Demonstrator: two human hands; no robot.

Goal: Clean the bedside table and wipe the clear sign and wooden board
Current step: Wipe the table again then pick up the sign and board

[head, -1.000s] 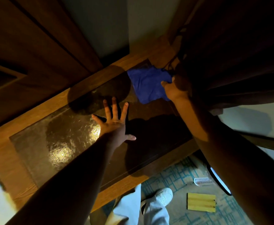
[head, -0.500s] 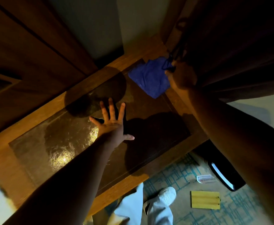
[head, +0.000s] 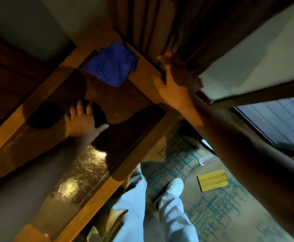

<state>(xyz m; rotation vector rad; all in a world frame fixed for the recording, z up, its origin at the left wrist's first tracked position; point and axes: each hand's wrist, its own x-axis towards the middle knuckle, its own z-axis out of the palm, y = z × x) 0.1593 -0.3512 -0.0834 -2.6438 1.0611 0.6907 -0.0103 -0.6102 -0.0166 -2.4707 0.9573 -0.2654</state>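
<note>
The bedside table (head: 97,198) has a wooden frame around a textured glass top (head: 83,172). A crumpled blue cloth (head: 111,67) lies on its far corner, with no hand on it. My left hand (head: 83,121) rests flat on the glass with its fingers spread. My right hand (head: 174,81) is at the table's right edge, right of the cloth, with its fingers up against the hem of the dark curtain (head: 160,23). Blur hides whether it grips the hem. A yellow wooden board (head: 212,179) and a small clear sign (head: 207,160) lie on the carpet.
Dark wooden panelling runs along the left of the table. A glass door with a dark frame (head: 273,119) stands on the right. My legs and a white shoe (head: 175,186) are on the patterned carpet beside the table.
My right hand has let go of the blue cloth and moved right to the curtain's edge. The view has swung down and right. My left hand stays flat on the glass.
</note>
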